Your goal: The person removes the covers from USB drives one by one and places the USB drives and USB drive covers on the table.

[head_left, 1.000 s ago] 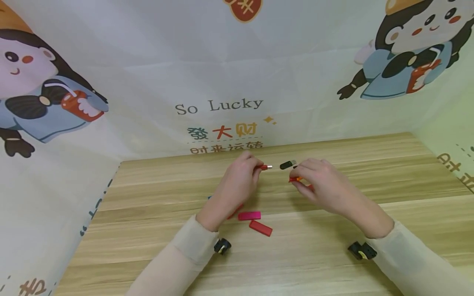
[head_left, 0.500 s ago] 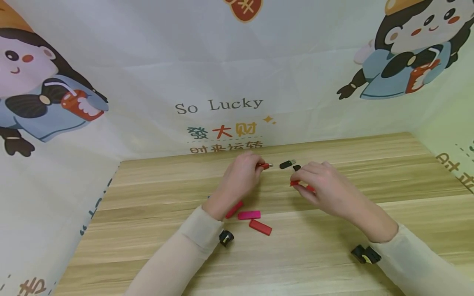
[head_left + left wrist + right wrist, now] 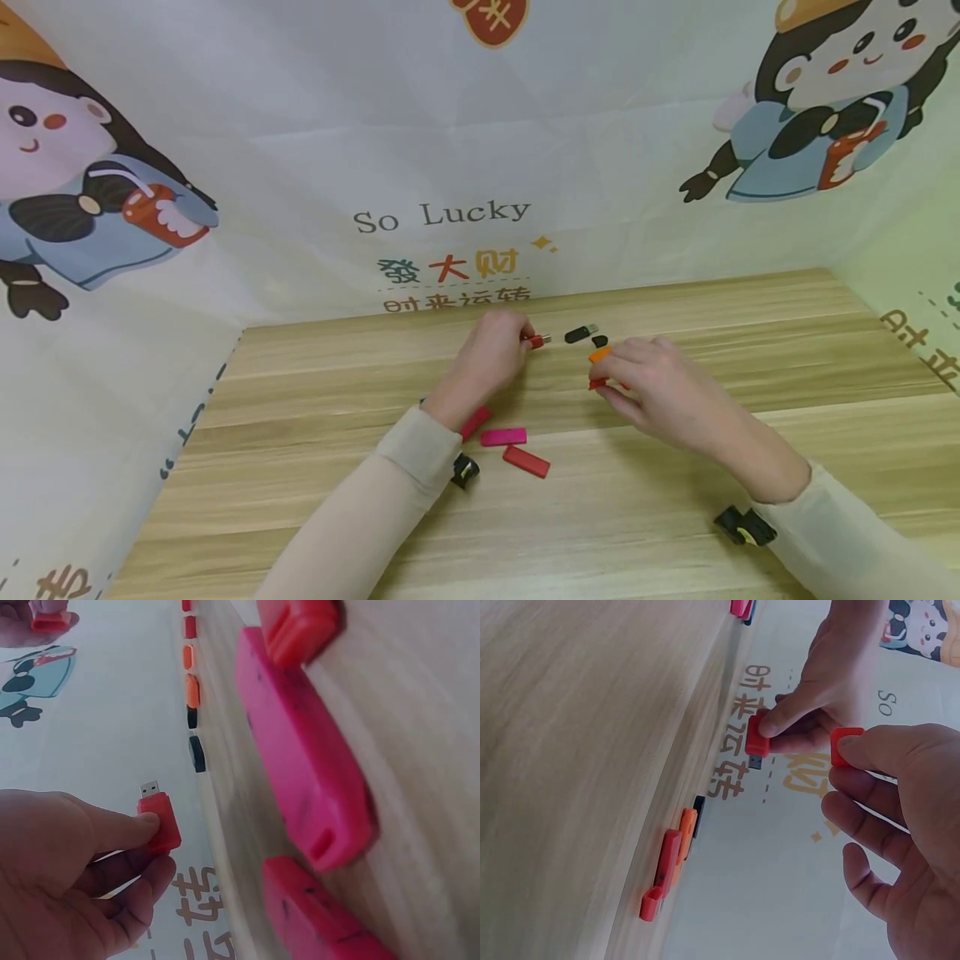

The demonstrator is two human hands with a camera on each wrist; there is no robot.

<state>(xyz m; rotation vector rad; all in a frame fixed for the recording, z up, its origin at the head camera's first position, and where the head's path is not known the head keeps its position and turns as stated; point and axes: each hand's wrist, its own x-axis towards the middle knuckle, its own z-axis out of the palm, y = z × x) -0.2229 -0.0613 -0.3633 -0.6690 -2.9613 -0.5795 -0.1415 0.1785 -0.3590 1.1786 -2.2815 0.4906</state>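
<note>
Between thumb and fingers, my left hand (image 3: pixel 491 354) pinches a red USB stick (image 3: pixel 159 821). Its bare metal plug points right, toward the other hand, in the head view. My right hand (image 3: pixel 648 379) pinches a small red cap (image 3: pixel 845 746) by thumb and index finger, the other fingers loosely bent. Stick and cap are apart, both raised above the table. Under the right hand lie an orange USB stick (image 3: pixel 600 354), partly hidden by the fingers, and another red stick (image 3: pixel 667 859) with a red cap (image 3: pixel 651 904) at its end.
A black USB stick (image 3: pixel 579 334) and its black cap (image 3: pixel 600 341) lie toward the back of the wooden table (image 3: pixel 675 533). Near the left forearm are a pink stick (image 3: pixel 503 437), a red stick (image 3: pixel 527 462) and a dark pink one (image 3: pixel 475 422). A printed cloth (image 3: pixel 337 125) hangs behind.
My right hand has drawn slightly toward me with the red cap, uncovering the black cap and part of the orange stick. The left hand has barely shifted and keeps its hold on the red stick.
</note>
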